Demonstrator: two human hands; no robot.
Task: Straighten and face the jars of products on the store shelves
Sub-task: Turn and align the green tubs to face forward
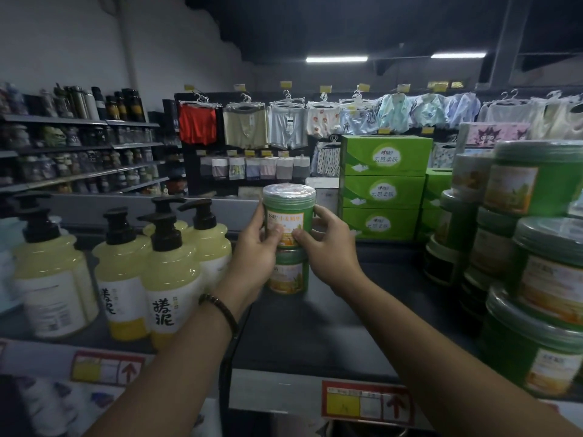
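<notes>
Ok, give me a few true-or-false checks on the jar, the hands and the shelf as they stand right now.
1. The left hand and right hand both grip the upper jar. True.
2. The upper jar is directly above a lower jar on the shelf. True.
3. The upper jar's label faces away from the camera. False: it faces the camera.
4. The pump bottles stand right of the hands. False: they stand to the left.
5. The stacked green jars are at the right. True.
</notes>
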